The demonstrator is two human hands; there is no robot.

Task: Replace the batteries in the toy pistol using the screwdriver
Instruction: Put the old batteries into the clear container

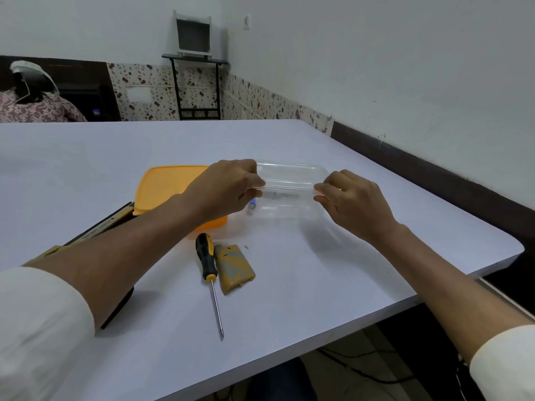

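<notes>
Fingers of both hands pinch the clear plastic container (pixel 289 186): left hand (pixel 228 189) on its left end, right hand (pixel 356 198) on its right end. Nearest the person, screwdriver (pixel 209 270) lies on the white table (pixel 347 285), tip toward the near edge. Battery cover (pixel 235 269) touches its right side; small screw (pixel 246 246) just beyond. Farther left: orange lid (pixel 165 186). Toy pistol itself not identifiable.

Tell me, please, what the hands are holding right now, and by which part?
Both hands, left and right, pinch the clear plastic container at opposite ends of its rim.
</notes>
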